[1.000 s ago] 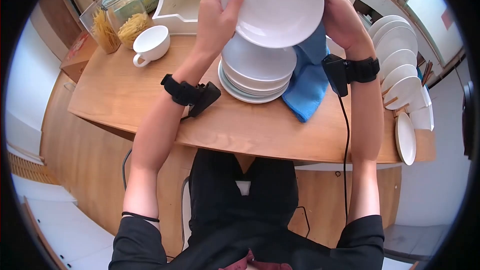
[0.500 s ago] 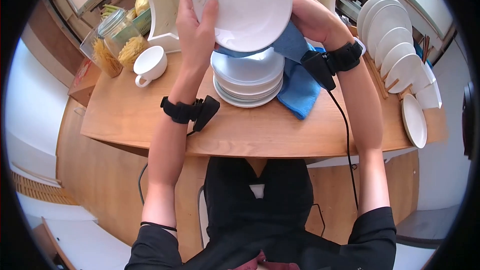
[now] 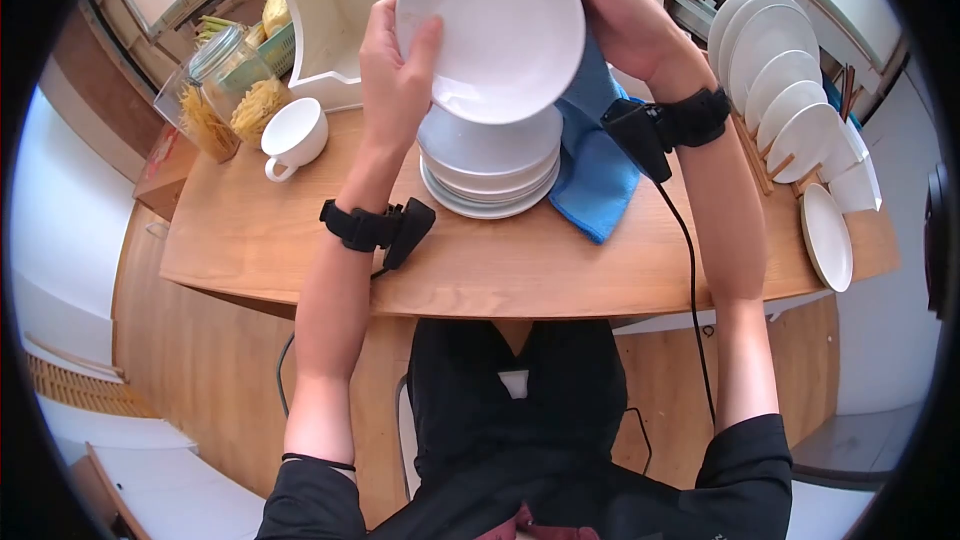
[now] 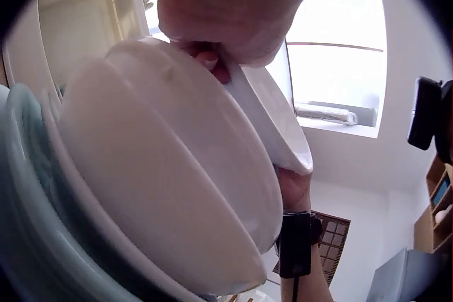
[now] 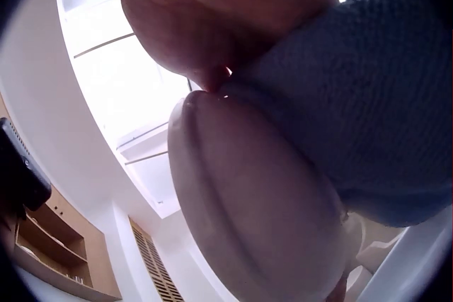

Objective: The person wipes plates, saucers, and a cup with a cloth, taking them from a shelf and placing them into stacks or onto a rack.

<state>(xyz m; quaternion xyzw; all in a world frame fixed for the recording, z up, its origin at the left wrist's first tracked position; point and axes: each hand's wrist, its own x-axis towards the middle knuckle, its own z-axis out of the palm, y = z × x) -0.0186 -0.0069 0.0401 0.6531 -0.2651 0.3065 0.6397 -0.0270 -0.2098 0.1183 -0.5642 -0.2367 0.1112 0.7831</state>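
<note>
The plate [image 3: 490,40] is held in the air over the far half of the table [image 3: 450,270], between the two hands, with its hollow face tilted up toward the head camera. It is round, so no long axis is offered; what counts is that its lower rim overlaps the stack [image 3: 490,152] in the head view, the stack lying just toward the near edge from it. Whether rim and stack touch cannot be told.

The plate's left side is gripped by the left hand [image 3: 398,75], the thumb laid flat on its face and the fingers hidden behind. At the upper right rim, the cloth [image 3: 600,175] is held by the right hand [image 3: 625,20], a fingertip being brought against the rim in the right-wrist view; the rest of that grip is hidden. The rack [image 3: 757,162], by the right edge, is nearer to the right hand; the cup [image 3: 295,135], toward the left edge, is nearer to the left.

The plate is glossy, white and smooth, apparently ceramic, shallow with a plain rim. The cloth is blue, soft and nubbly, draped in loose folds beside the stack. In the stack, deep white bowls are nested above pale green rims, seen in the left-wrist view. The table is of smooth, grained wood. A lone dish [image 3: 827,237] is seen tilted near the right end of the near edge.
</note>
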